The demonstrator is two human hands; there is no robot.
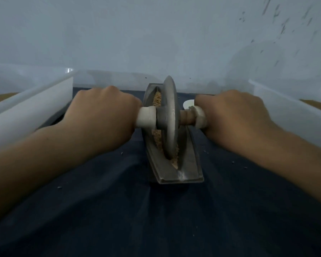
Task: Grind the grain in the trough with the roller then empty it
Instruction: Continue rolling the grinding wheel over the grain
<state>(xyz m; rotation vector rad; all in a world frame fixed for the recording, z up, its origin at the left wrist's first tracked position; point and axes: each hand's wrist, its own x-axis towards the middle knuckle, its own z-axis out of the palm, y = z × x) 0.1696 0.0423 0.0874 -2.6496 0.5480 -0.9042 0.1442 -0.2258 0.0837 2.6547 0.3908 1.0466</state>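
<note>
A grey metal trough [183,167], boat-shaped, lies lengthwise on a dark blue cloth in the middle of the head view. Tan crushed grain [157,101] fills its groove. A grey disc roller [170,115] stands upright in the groove, on an axle with white handle ends. My left hand [102,112] grips the left handle, with its fingers curled round it. My right hand [233,114] grips the right handle the same way. Both forearms reach in from the lower corners.
The dark blue cloth [156,219] covers the table, with a few stray specks on it. A translucent plastic bin [26,112] stands at the left and another bin [295,108] at the right. A pale wall rises close behind. A small white object [188,103] sits behind the right handle.
</note>
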